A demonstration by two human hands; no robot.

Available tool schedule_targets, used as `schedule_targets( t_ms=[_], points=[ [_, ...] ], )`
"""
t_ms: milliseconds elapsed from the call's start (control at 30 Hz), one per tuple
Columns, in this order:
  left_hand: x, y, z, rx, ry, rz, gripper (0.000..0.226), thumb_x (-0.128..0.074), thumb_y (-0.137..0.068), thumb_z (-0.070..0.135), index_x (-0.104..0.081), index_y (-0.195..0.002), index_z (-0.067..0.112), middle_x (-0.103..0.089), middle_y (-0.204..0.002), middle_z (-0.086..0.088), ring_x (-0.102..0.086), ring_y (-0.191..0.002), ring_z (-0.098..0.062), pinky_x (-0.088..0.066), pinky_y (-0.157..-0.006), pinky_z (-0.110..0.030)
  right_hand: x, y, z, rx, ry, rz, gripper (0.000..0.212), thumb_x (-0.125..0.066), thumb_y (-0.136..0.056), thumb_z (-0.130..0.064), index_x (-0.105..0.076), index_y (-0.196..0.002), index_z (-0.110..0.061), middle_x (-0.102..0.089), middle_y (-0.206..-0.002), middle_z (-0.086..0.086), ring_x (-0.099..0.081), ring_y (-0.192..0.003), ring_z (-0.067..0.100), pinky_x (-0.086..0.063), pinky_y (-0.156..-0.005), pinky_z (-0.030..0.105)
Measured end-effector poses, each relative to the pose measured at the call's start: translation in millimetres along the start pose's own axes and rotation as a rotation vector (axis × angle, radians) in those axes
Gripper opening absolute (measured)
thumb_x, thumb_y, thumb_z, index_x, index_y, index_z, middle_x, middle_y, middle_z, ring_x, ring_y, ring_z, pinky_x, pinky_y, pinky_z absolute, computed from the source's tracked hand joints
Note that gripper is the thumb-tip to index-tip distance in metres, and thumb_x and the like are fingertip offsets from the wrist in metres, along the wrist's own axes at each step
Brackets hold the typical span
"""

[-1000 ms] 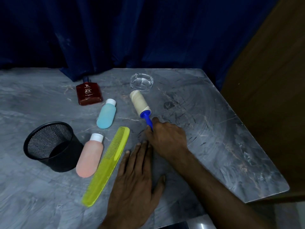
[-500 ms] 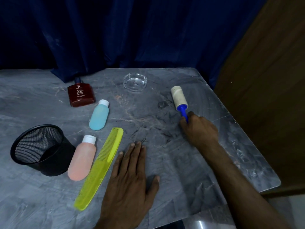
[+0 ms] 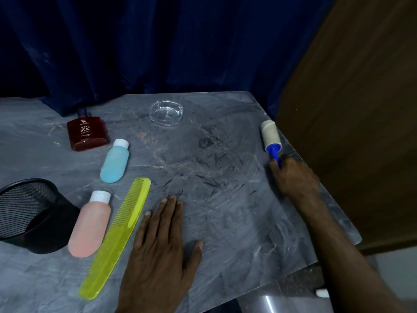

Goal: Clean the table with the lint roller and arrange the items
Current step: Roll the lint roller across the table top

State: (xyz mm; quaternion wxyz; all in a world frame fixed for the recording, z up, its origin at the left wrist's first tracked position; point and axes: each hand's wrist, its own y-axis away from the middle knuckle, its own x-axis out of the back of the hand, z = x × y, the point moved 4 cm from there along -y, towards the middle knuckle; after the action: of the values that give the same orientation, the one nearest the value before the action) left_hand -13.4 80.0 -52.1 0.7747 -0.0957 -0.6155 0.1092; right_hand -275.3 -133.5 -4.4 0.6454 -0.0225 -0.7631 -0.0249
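Note:
My right hand (image 3: 293,177) grips the blue handle of the lint roller (image 3: 270,136), whose pale roll lies on the grey marble table (image 3: 225,222) near its right edge. My left hand (image 3: 160,251) rests flat on the table, fingers straight, just right of the yellow comb (image 3: 117,236). Dark hairs (image 3: 212,175) are scattered over the middle of the table. A pink bottle (image 3: 90,224) and a blue bottle (image 3: 115,162) lie on their sides left of the comb.
A red perfume bottle (image 3: 86,133) lies at the back left and a clear glass ashtray (image 3: 166,112) stands behind the centre. A black mesh cup (image 3: 33,215) sits tilted at the left edge. Blue curtain behind; brown wooden panel (image 3: 352,109) close beside the table's right edge.
My right hand has rolled the lint roller from the middle of the table, by the ashtray, across to the right edge. My left hand has stayed flat in place.

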Motion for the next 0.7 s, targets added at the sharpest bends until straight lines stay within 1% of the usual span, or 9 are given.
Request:
schedule_targets(
  t_ms=[133, 233, 300, 400, 433, 500, 567, 633, 700],
  points=[
    [0, 0, 0, 0.003, 0.004, 0.002, 0.083, -0.046, -0.091, 0.054, -0.053, -0.151, -0.003, -0.052, -0.160, -0.019, -0.052, -0.148, -0.036, -0.046, -0.116, -0.059, 6, 1, 13, -0.048, 0.023, 0.017, 0.034, -0.040, -0.106, -0.051, -0.052, -0.100, -0.020, -0.056, -0.076, 0.001, -0.054, -0.066, 0.013, -0.043, -0.060, 0.030],
    [-1, 0, 0, 0.002, 0.000, 0.015, 0.082, -0.047, -0.092, 0.054, -0.054, -0.151, -0.003, -0.052, -0.160, -0.019, -0.052, -0.148, -0.036, -0.043, -0.116, -0.058, 8, 1, 15, -0.052, 0.024, 0.001, 0.037, -0.039, -0.107, -0.052, -0.054, -0.104, -0.018, -0.057, -0.078, 0.002, -0.055, -0.068, 0.015, -0.049, -0.066, 0.034],
    [-1, 1, -1, 0.001, -0.002, 0.021, 0.082, -0.047, -0.092, 0.054, -0.054, -0.151, -0.003, -0.052, -0.160, -0.019, -0.052, -0.148, -0.036, -0.042, -0.117, -0.058, 9, 2, 13, -0.041, 0.014, -0.015, 0.037, -0.040, -0.107, -0.051, -0.055, -0.108, -0.017, -0.057, -0.079, 0.002, -0.056, -0.069, 0.015, -0.048, -0.065, 0.033],
    [-1, 1, 0, 0.003, -0.007, 0.024, 0.082, -0.047, -0.092, 0.054, -0.054, -0.150, -0.003, -0.053, -0.160, -0.019, -0.052, -0.148, -0.036, -0.047, -0.115, -0.059, 5, 8, 2, 0.032, 0.023, -0.027, 0.036, -0.040, -0.107, -0.050, -0.055, -0.113, -0.017, -0.055, -0.078, 0.000, -0.055, -0.068, 0.013, -0.044, -0.059, 0.030],
    [-1, 1, 0, 0.004, -0.007, 0.024, 0.082, -0.047, -0.092, 0.054, -0.054, -0.150, -0.003, -0.053, -0.160, -0.019, -0.052, -0.148, -0.036, -0.047, -0.115, -0.059, 3, 10, -4, 0.064, 0.029, -0.028, 0.037, -0.039, -0.107, -0.050, -0.054, -0.114, -0.017, -0.055, -0.077, 0.001, -0.056, -0.067, 0.013, -0.047, -0.059, 0.032],
    [-1, 0, 0, 0.006, -0.005, 0.023, 0.082, -0.046, -0.092, 0.054, -0.054, -0.151, -0.003, -0.053, -0.160, -0.019, -0.053, -0.148, -0.036, -0.047, -0.115, -0.059, 0, 14, -16, 0.111, 0.036, -0.040, 0.038, -0.038, -0.107, -0.050, -0.054, -0.115, -0.016, -0.057, -0.079, 0.002, -0.058, -0.068, 0.016, -0.054, -0.064, 0.038],
    [-1, 0, -1, 0.006, -0.004, 0.018, 0.082, -0.046, -0.092, 0.054, -0.054, -0.151, -0.003, -0.053, -0.160, -0.019, -0.053, -0.147, -0.036, -0.048, -0.115, -0.060, -2, 17, -30, 0.142, 0.050, -0.055, 0.038, -0.037, -0.107, -0.050, -0.053, -0.116, -0.017, -0.058, -0.081, 0.002, -0.059, -0.069, 0.017, -0.055, -0.066, 0.038],
    [-1, 0, -1, 0.007, -0.003, 0.012, 0.083, -0.046, -0.092, 0.054, -0.054, -0.151, -0.003, -0.053, -0.160, -0.019, -0.053, -0.147, -0.036, -0.048, -0.115, -0.059, -3, 19, -43, 0.172, 0.084, -0.052, 0.040, -0.037, -0.106, -0.051, -0.054, -0.118, -0.016, -0.061, -0.084, 0.004, -0.062, -0.073, 0.020, -0.058, -0.072, 0.044],
    [-1, 0, -1, 0.009, -0.004, 0.004, 0.083, -0.046, -0.092, 0.055, -0.054, -0.151, -0.003, -0.053, -0.160, -0.018, -0.053, -0.148, -0.035, -0.043, -0.117, -0.057, -3, 22, -54, 0.201, 0.113, -0.037, 0.041, -0.037, -0.106, -0.051, -0.054, -0.119, -0.016, -0.063, -0.085, 0.005, -0.064, -0.076, 0.023, -0.059, -0.076, 0.048]
  ],
)
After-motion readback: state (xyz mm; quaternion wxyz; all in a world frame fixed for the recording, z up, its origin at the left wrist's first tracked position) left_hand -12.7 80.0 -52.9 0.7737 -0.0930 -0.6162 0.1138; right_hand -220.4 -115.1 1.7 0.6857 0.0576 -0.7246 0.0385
